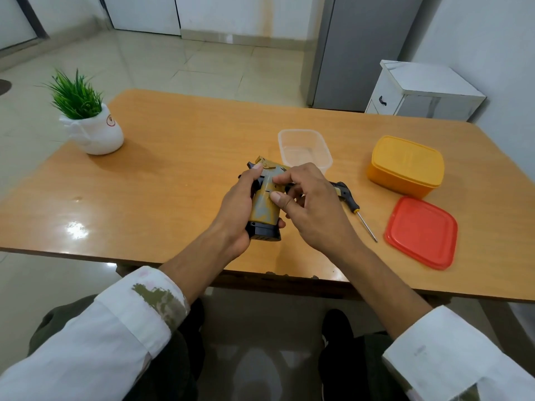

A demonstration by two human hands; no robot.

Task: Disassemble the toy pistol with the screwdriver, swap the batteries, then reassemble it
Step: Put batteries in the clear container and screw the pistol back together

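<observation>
Gripped toy pistol [265, 208] in curled left hand [236, 204] fingers [254, 172], pinched its side with right hand [312, 204], left screwdriver [351, 205] lying just right of pistol; judged disassembly probably not yet begun.

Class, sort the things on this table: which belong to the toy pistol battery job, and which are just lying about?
Job: toy pistol, gripped by left hand and right hand; screwdriver; perhaps clear tub.
Lying about: potted plant; yellow box; red lid.
</observation>
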